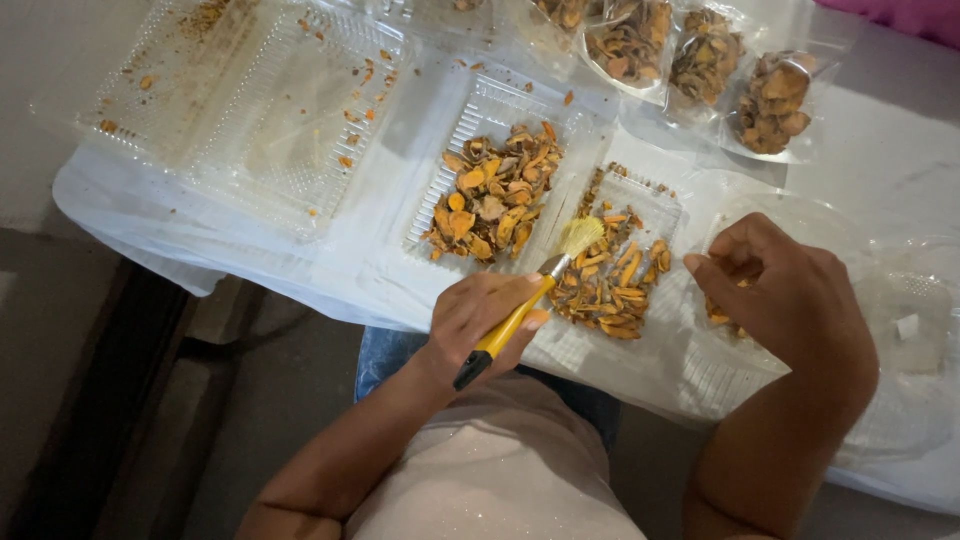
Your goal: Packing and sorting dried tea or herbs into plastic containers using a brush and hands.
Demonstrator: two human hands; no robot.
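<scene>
Small brush (535,290) with yellow handle, black end and pale bristles sits at centre frame, slanting up to the right, bristle tip over a pile of orange dried root slices (605,280) in a clear plastic tray (655,200). Left hand (480,320) is closed around the handle, fingers wrapped, thumb side up. Bristles touch or hang just above the slices; can't tell which.

Right hand (785,295), centre right, is curled with fingers bent down into a clear plastic bag (800,215); a few orange slices show under the palm. Whether it actually pinches any, can't tell.

Left of the brushed pile, a second clear tray (480,110) holds a bigger heap of slices (495,190). Upper left: two near-empty clear trays (250,110) with only orange crumbs. Top edge right of centre: several filled clear bags of slices (700,60), side by side. Everything lies on a table covered in white plastic sheet (150,215). Grey floor (60,350) lower left.
</scene>
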